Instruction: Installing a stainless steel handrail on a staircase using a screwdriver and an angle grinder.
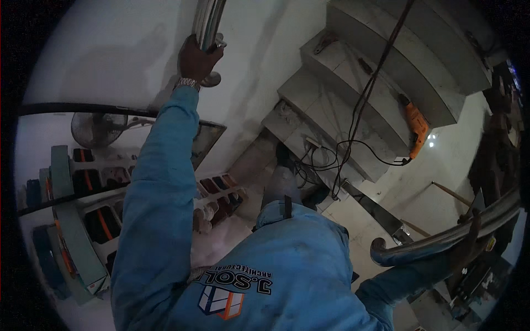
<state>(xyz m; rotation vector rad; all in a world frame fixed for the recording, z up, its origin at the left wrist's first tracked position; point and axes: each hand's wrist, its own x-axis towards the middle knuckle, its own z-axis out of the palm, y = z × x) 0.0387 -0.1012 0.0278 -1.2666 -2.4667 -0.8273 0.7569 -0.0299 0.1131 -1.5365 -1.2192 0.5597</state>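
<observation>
High on the left, my left hand (199,58) is closed around a shiny metal handrail (210,22) beside the white wall; a wristwatch is on that wrist. A rounded metal fitting (211,80) shows just below the hand. At the right, my right hand (468,248) grips a polished metal rail piece (425,245) with a curled end. Part of its thumb or a finger shows over the rail, and the rest is dim and partly hidden. The rail piece slants up to the right, its curled end toward my body.
Curved grey steps (353,83) rise at the upper right. An orange power drill (418,129) lies on them, its dark cable (350,140) looping across. A long metal channel (375,209) lies lower down. Left are a fan (96,129), green boxes (80,243) and trays of small items (221,193).
</observation>
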